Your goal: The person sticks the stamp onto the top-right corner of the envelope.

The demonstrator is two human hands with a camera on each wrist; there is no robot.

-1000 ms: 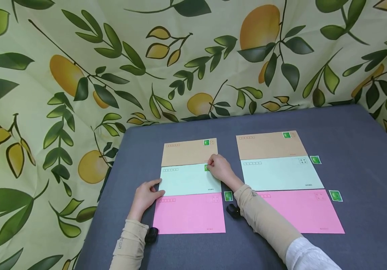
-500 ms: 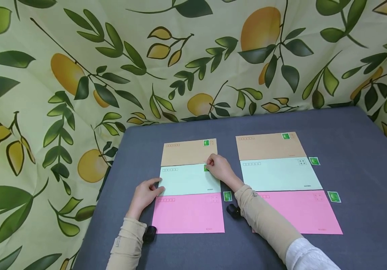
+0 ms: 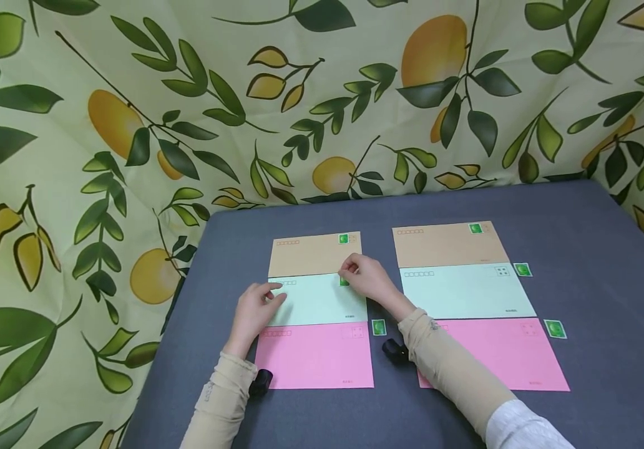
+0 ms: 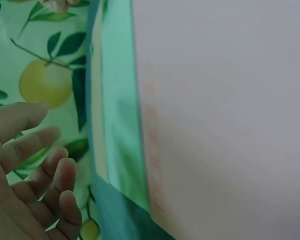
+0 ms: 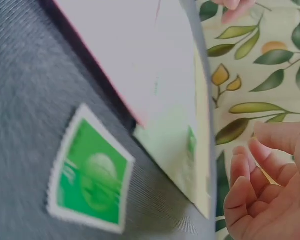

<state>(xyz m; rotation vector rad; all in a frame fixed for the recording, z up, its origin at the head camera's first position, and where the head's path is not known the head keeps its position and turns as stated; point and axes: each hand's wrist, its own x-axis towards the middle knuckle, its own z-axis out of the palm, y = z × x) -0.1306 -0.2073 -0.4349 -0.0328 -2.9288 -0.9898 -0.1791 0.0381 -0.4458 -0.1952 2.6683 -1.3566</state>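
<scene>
My right hand [image 3: 372, 277] is over the upper right corner of the left mint-green envelope [image 3: 311, 305], loosely curled and with nothing held. Below its fingertips a green postage stamp [image 3: 344, 282] lies on that envelope, partly hidden by the hand. My left hand [image 3: 253, 317] hovers at the envelope's left edge, fingers loose and holding nothing. In the left wrist view, the left hand [image 4: 32, 175] shows spread, relaxed fingers. A loose stamp [image 3: 379, 327], large in the right wrist view, lies beside the pink envelope [image 3: 316, 362] on the cloth.
A brown envelope [image 3: 305, 255] with a stamp [image 3: 344, 239] lies above the mint one. To the right are another brown envelope [image 3: 440, 246], stamped, a mint one [image 3: 457, 293] and a pink one [image 3: 507, 355]. Two loose stamps lie beside them. A fruit-patterned curtain [image 3: 299, 62] hangs behind the table [image 3: 608, 280].
My left hand has lifted from the mint envelope's left edge and moved slightly up and right. My right fingers have risen a little off the stamp, so more of it shows.
</scene>
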